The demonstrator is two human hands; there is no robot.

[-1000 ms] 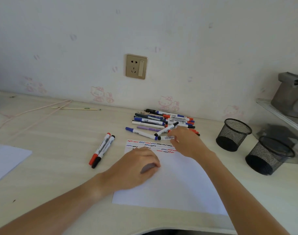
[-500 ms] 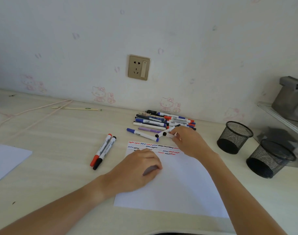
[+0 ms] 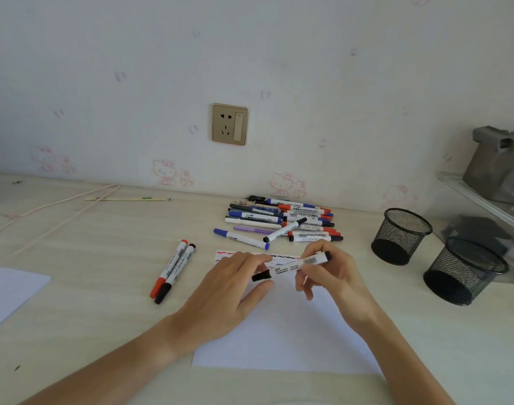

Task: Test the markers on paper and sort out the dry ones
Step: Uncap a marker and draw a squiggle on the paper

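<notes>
A white marker with black ends (image 3: 292,266) is held level above the white paper (image 3: 282,331). My right hand (image 3: 334,270) grips its right half. My left hand (image 3: 229,290) pinches the black cap at its left end. Squiggly test lines in red, blue and black run along the paper's far edge, partly hidden by my hands. A pile of several markers (image 3: 282,222) lies beyond the paper near the wall. A red marker and a black marker (image 3: 172,271) lie side by side to the left of the paper.
Two black mesh pen cups (image 3: 400,235) (image 3: 464,270) stand at the right. Another white sheet (image 3: 10,293) lies at the left edge. A thin cord (image 3: 54,211) and a stick (image 3: 124,198) lie at the back left. Grey objects (image 3: 495,168) sit at far right.
My right hand picked a black-capped marker from the pile and brought it back over the paper. My left hand lifted off the paper and took hold of the marker's cap end.
</notes>
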